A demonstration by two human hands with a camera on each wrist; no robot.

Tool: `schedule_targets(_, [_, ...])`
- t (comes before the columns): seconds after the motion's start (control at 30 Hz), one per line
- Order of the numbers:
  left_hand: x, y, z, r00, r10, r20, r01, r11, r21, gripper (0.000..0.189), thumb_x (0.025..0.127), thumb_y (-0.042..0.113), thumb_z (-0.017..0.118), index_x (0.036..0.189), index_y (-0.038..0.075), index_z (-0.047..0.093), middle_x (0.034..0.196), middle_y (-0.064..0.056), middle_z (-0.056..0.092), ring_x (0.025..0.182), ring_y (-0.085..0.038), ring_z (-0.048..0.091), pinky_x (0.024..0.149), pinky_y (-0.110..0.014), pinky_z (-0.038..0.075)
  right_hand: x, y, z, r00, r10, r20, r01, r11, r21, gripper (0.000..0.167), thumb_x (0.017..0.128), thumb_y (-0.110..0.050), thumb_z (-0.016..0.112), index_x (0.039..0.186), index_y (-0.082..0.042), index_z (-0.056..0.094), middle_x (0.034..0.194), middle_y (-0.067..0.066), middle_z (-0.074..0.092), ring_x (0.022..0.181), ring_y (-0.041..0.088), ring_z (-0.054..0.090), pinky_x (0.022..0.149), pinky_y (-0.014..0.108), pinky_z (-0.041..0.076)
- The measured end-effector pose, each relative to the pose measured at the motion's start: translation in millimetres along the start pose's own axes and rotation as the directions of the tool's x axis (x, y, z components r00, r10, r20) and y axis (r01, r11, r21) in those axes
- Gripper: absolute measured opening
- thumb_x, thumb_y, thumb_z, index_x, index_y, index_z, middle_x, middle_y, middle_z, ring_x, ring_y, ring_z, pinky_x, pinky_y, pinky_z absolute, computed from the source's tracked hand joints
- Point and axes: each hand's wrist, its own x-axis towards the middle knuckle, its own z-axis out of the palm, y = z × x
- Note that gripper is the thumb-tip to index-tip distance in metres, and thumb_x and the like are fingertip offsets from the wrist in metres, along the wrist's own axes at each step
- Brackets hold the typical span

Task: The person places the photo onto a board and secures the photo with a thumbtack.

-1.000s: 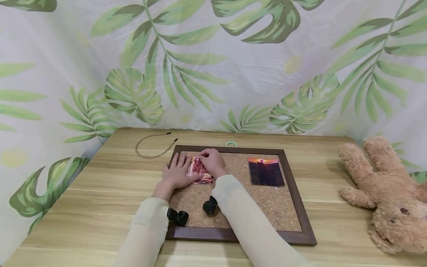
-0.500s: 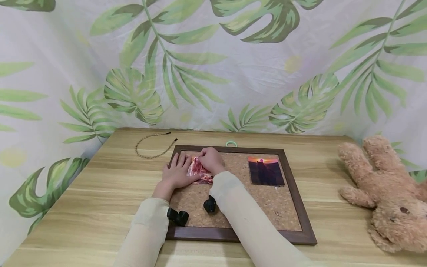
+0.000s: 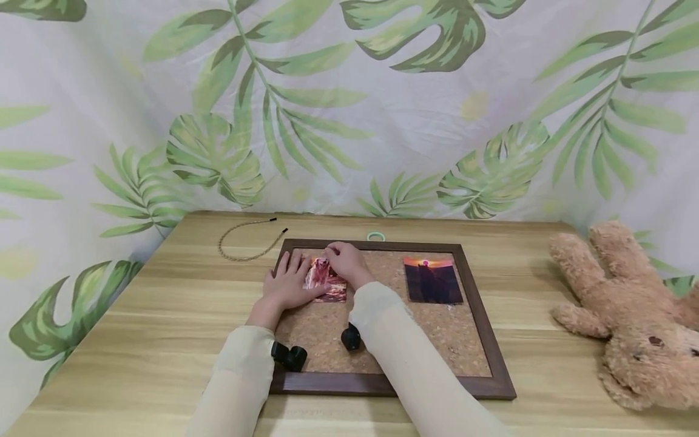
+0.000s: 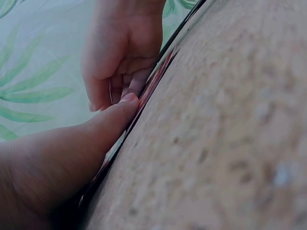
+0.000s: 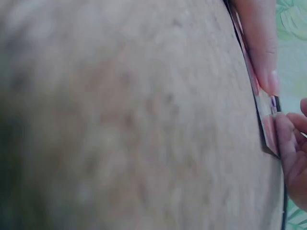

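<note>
A square reddish photo (image 3: 322,280) lies near the upper left of a framed cork board (image 3: 437,340). My left hand (image 3: 289,284) rests flat on its left side, fingers spread, with the thumb across its lower part. At the photo's upper edge, my right hand (image 3: 348,263) has its fingers curled and its thumb and fingertips together. Beside those fingertips in the right wrist view shows a small purple and pale thing (image 5: 274,103), too blurred to name. Both wrist views show the photo edge-on (image 4: 152,82), close against the cork.
A dark sunset photo (image 3: 433,281) lies on the board's upper right. Beyond the frame are a pale green ring (image 3: 375,235) and a braided cord (image 3: 232,257) with black ends. A brown teddy bear (image 3: 633,303) lies right of the board.
The head view has shifted slightly. My right hand has turned a little at the photo's upper edge, its wrist swinging slightly to the right; my left hand stays on the photo.
</note>
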Motion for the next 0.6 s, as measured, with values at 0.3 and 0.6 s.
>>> schedule_targets(0.3, [4.7, -3.9, -1.4, 0.999, 0.022, -0.030, -0.027, 0.983, -0.180, 0.077, 0.081, 0.055, 0.045, 0.137, 0.007, 0.024, 0.141, -0.017, 0.011, 0.126, -0.035, 0.001, 0.089, -0.061, 0.008, -8.5, -5.0, -15.4, 0.991, -0.061, 0.117, 0.062, 0.998, -0.002, 0.034, 0.092, -0.026, 0.041, 0.116, -0.006, 0.054, 0.113, 0.010, 0.054, 0.105, 0.022, 0.047, 0.087, 0.034, 0.035])
schedule_targets(0.6, [1.9, 5.4, -38.1, 0.998, 0.017, -0.067, -0.035, 0.962, -0.269, 0.071, 0.086, 0.045, 0.045, 0.138, 0.005, 0.018, 0.140, -0.021, 0.002, 0.125, -0.038, -0.004, 0.091, -0.060, -0.001, -19.0, -12.5, -61.6, 0.960, -0.144, 0.239, 0.107, 0.981, 0.162, 0.052, 0.092, -0.039, 0.035, 0.131, -0.006, 0.037, 0.126, 0.012, 0.043, 0.111, 0.024, 0.043, 0.090, 0.034, 0.033])
